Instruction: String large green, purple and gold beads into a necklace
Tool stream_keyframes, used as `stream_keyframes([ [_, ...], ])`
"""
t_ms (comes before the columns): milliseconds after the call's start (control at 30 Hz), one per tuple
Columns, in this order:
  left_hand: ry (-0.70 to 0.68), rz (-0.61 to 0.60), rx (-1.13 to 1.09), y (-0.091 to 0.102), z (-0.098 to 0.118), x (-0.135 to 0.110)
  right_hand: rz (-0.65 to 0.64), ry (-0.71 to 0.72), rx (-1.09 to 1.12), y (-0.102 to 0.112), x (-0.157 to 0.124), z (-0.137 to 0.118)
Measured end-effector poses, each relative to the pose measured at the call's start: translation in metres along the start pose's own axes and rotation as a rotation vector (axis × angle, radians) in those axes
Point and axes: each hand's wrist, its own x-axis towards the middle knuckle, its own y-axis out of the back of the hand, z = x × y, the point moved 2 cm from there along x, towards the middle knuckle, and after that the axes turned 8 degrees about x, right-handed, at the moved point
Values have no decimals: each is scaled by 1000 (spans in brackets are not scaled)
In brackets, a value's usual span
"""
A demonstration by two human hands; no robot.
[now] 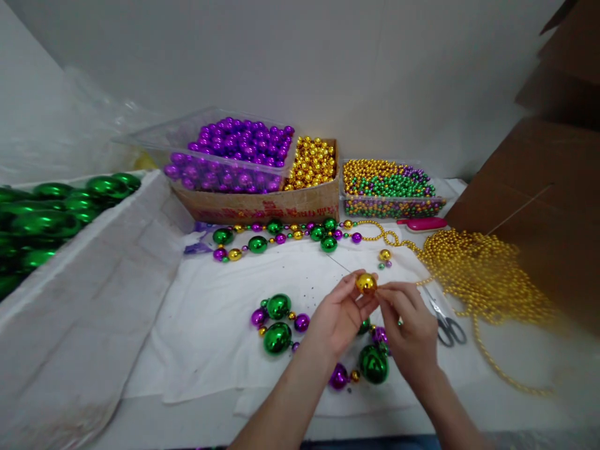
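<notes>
My left hand (344, 312) holds a shiny gold ball bead (366, 284) between thumb and fingers, above the white cloth (201, 325). Fingertips of my right hand (407, 319) are pinched together at the bead's right side; what they grip is too small to make out. Beneath the hands lies a strand of large green, purple and gold beads (277, 339), partly hidden by my left hand and forearm. Just beyond the hands sit a loose gold bead (385, 254) and two tiny beads (384, 265). A thin needle-like line (338, 262) runs towards the held bead.
Behind lie a finished-looking bead strand (257, 244), a tub of purple beads (244, 144), a box of gold beads (313, 159) and a tub of small mixed beads (391, 184). Scissors (450, 328), gold bead chain (478, 269) and a pink-handled tool (424, 224) are right; green balls (47, 219) left.
</notes>
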Motion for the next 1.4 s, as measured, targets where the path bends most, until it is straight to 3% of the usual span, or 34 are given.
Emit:
stream_keyframes([
  [67,-123,-27,143,-11,13,15,27,-146,102,2,18,15],
  [200,-360,-23,457,-32,35,41,-77,-357,329,12,45,35],
  [300,-458,-34,618,-40,39,49,-142,-361,354,16,46,42],
  [433,-520,-111,754,-44,32,50,-102,-308,218,16,37,49],
  [533,-510,-155,800,-47,27,52,-66,-347,226,17,36,52],
  [667,-497,-192,801,-54,27,54,-122,-391,350,22,43,52],
  [800,-507,-219,830,-58,24,54,-63,-556,578,25,44,55],
  [1067,-351,-235,820,-51,1,52,-33,-842,879,26,6,59],
  [1233,-159,-286,782,-44,-1,39,48,-826,971,53,7,46],
  [1400,-46,-322,1019,-14,-14,30,183,-614,915,91,42,20],
])
